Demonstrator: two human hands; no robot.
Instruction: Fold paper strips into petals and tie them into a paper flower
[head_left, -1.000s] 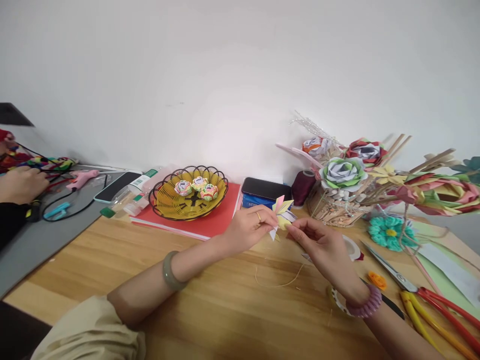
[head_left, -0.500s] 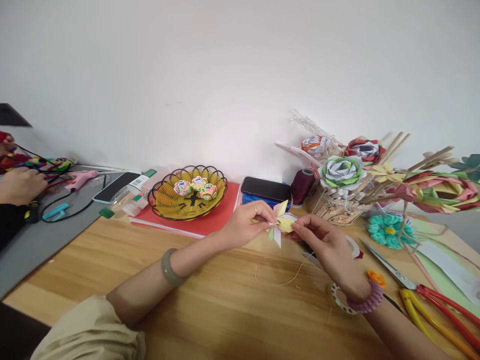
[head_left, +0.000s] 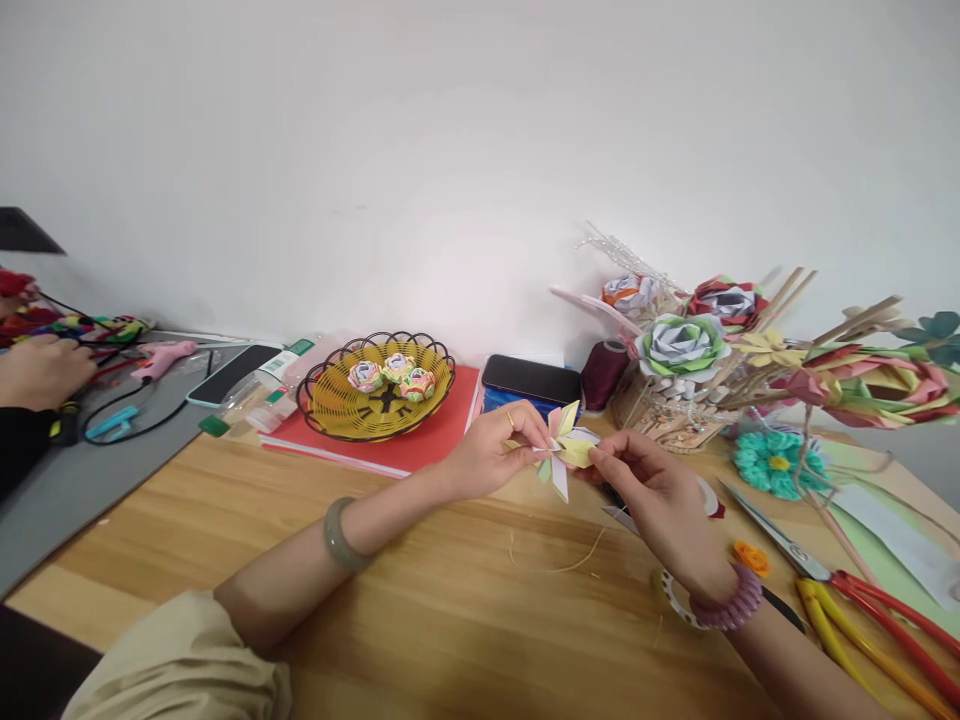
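Folded-paper flower, pale yellow, pink and white pointed petals (head_left: 576, 452): right of frame centre, held up between both hands, above the light wood-grain table (head_left: 420, 620). Left hand (head_left: 499, 452): grip clamped, thumb and fingers pinched on the flower's left side. Right hand (head_left: 652, 490): grip clamped on a yellow petal at its right. Thin tan thread (head_left: 559, 570) lies curved on the table below the hands.

Centre left: oval yellow woven basket, black looped rim (head_left: 337, 405), sits on a red flat sheet (head_left: 450, 440). Three small multicoloured paper rosettes (head_left: 397, 368) in it, grouped toward the back.

Behind the hands: black-screened phone (head_left: 532, 376) on a blue box (head_left: 499, 400); dark maroon thread spool (head_left: 604, 375) just right of that.

Right side: green-and-white paper rose (head_left: 684, 347) among other stemmed flowers; teal fluffy flower, yellow centre (head_left: 780, 464), below them. Lower right: metal scissors, red handles (head_left: 799, 553), small orange rosette (head_left: 751, 558) just left of them.

Left edge: another person's hand (head_left: 49, 370), near a pink gun-shaped tool (head_left: 165, 358) on a grey mat (head_left: 150, 445).
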